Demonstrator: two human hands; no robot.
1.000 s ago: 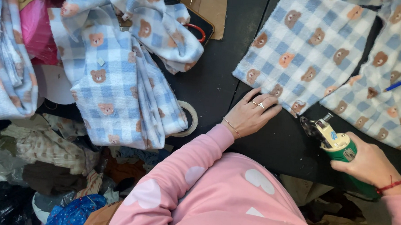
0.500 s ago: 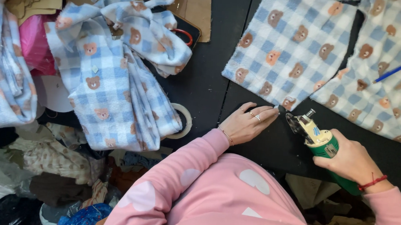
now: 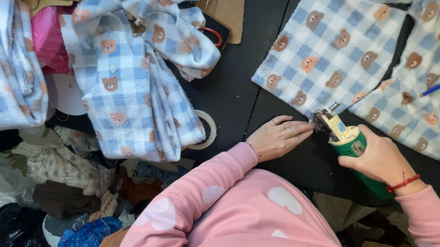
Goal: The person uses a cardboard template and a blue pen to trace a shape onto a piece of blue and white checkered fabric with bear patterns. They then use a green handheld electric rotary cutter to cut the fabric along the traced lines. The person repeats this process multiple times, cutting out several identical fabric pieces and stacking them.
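Your right hand [image 3: 378,158] is wrapped around the green electric cutter [image 3: 348,144], whose long axis runs up and to the left so its blade end sits at the near edge of the checked bear-print cloth [image 3: 331,49]. Your left hand [image 3: 280,137] lies open and flat on the black table [image 3: 232,88] just left of the cutter's tip, fingertips nearly touching it. Far left of the cutter lie a tape roll [image 3: 207,130], heaped matching cloth [image 3: 131,82] and plain brown cardboard [image 3: 227,7]; no labels are legible.

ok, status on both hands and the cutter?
Right hand wrapped around green electric cutter. Left hand flat on black table, fingertips at the cutter head. Checked bear fabric just ahead. Nothing between.
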